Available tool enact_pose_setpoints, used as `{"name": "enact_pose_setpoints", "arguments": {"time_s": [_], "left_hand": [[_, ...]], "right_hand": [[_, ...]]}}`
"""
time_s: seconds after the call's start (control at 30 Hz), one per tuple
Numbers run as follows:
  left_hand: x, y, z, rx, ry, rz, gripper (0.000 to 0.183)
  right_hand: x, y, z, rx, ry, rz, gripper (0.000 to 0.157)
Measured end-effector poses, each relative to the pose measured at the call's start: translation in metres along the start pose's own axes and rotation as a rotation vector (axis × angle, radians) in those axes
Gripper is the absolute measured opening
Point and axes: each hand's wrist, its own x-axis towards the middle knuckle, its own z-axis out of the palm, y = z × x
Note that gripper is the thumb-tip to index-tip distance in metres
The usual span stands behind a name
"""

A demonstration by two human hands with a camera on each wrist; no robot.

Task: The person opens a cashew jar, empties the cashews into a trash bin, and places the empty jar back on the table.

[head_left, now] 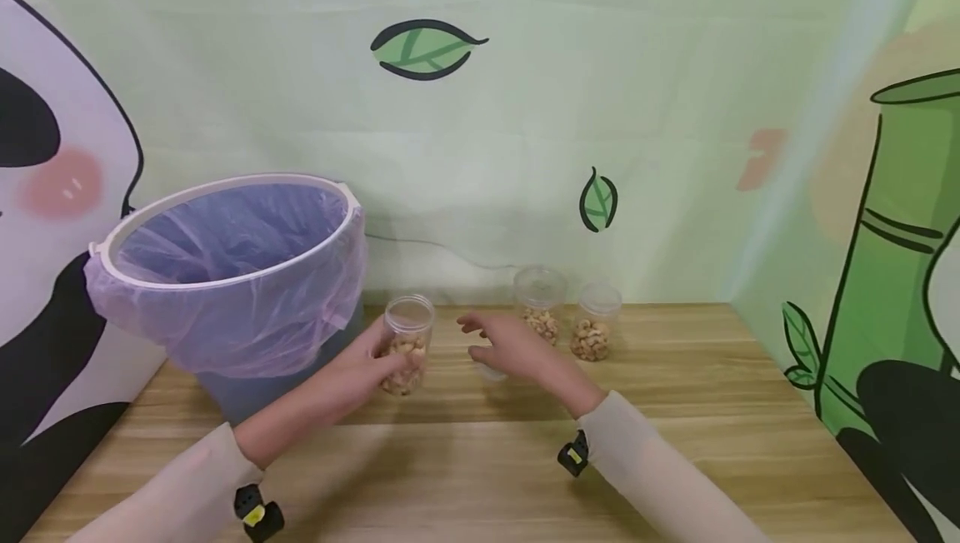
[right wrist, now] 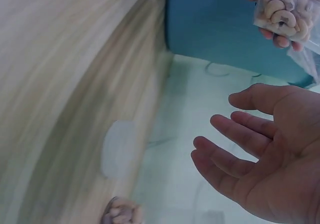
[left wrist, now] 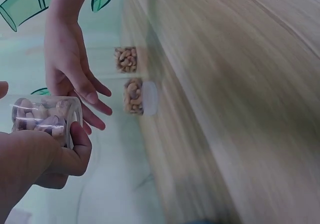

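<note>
My left hand (head_left: 365, 370) grips a clear jar (head_left: 412, 341) of cashews, thumb across its near side and the rim upward. In the right wrist view, cashews (right wrist: 284, 18) show through its wall. My right hand (head_left: 519, 349) hovers to the right of that jar, fingers spread and nothing in them; its palm fills the lower right of the right wrist view. Beneath this hand a whitish round lid (head_left: 492, 372) lies on the table, partly hidden by the fingers. The lid (right wrist: 119, 149) shows whole in the right wrist view.
Two more clear jars of cashews, one further back (head_left: 541, 311) and one nearer (head_left: 595, 333), stand behind and right of my right hand. A large blue bin (head_left: 255, 385) with a purple liner stands at left. A printed cloth wall (head_left: 480, 135) closes off the wooden table's (head_left: 465, 476) back.
</note>
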Motion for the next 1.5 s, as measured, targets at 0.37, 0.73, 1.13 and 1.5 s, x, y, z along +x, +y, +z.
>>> {"name": "enact_pose_setpoints", "arguments": {"time_s": [0.37,0.73,1.13,1.5], "left_hand": [[-0.026,0.039,-0.025,0.311,0.058,-0.027,0.048],[-0.036,0.102,-0.033,0.264,-0.01,0.02,0.066],[-0.042,0.175,-0.063,0.555,0.118,0.008,0.071],[-0.031,0.202,-0.099,0.673,0.253,0.02,0.069]], "right_hand": [[0.022,-0.032,-0.014,0.192,0.084,-0.062,0.031],[0.057,-0.076,-0.034,0.704,0.063,-0.094,0.027],[0.081,-0.11,-0.049,0.924,0.019,-0.06,0.029],[0.103,-0.136,-0.054,0.925,0.103,0.088,0.032]]}}
